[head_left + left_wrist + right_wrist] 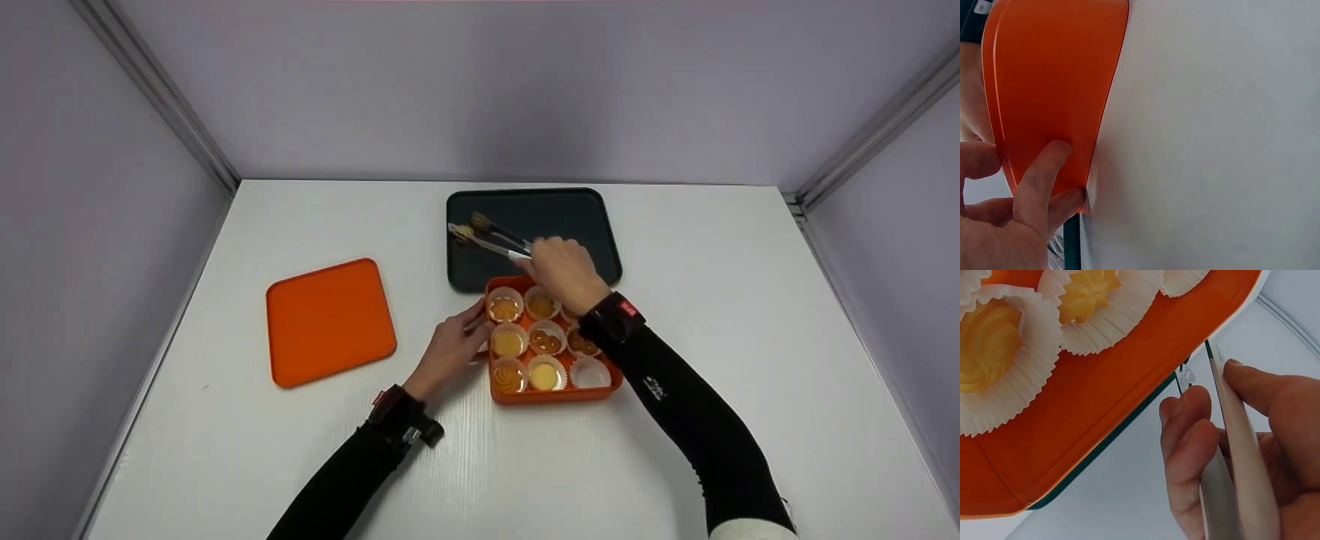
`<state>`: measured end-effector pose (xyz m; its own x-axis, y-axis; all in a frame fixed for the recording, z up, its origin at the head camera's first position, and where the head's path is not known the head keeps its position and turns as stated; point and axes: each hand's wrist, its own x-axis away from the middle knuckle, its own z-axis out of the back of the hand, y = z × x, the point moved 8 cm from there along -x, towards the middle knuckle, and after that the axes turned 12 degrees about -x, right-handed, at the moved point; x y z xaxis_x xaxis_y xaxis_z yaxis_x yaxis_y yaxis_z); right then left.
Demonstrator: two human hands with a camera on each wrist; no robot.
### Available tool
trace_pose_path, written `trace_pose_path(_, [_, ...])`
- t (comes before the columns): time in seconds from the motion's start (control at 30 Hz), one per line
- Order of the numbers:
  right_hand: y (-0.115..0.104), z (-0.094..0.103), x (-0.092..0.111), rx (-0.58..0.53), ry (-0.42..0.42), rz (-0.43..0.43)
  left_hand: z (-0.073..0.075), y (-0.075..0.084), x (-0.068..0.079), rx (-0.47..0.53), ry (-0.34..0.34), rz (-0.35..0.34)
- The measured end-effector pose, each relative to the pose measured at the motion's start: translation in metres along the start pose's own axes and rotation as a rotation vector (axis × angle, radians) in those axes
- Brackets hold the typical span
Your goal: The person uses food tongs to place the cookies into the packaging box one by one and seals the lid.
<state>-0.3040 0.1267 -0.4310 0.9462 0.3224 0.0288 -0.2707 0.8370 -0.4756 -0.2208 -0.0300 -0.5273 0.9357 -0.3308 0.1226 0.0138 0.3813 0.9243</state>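
My right hand (562, 271) holds a pair of tongs (495, 246) by its white handles, the thumb on one arm and curled fingers around the other. The tongs reach over the dark tray (525, 206), their ends at a small brownish cookie (464, 235). My left hand (454, 345) rests against the left side of the orange box (1055, 84), its fingertips touching the outer wall. White paper cups in the box hold cookies of several shapes, such as a swirled cookie (985, 343) and a round pale cookie (544, 376). The paper cup (590, 373) at the near right corner is empty.
An orange lid-like tray (330, 322) lies flat on the white table (225, 465), left of the box. The dark tray is directly behind the box. Pale panels (360, 90) enclose the table at the back and both sides.
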Motion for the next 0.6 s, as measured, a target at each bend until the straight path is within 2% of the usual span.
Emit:
trace_pose_path(0.3, [0.005,0.0,0.001,0.022,0.005,-0.002,-0.001,-0.001,-0.002,0.013,-0.001,-0.01])
trace_pose_path(0.4, [0.008,0.002,0.004,0.019,0.021,0.021,-0.001,-0.001,-0.001,0.031,-0.003,-0.021])
trace_pose_path(0.6, [0.016,0.008,0.009,0.014,0.045,0.036,0.001,0.0,-0.002,0.004,0.007,-0.019])
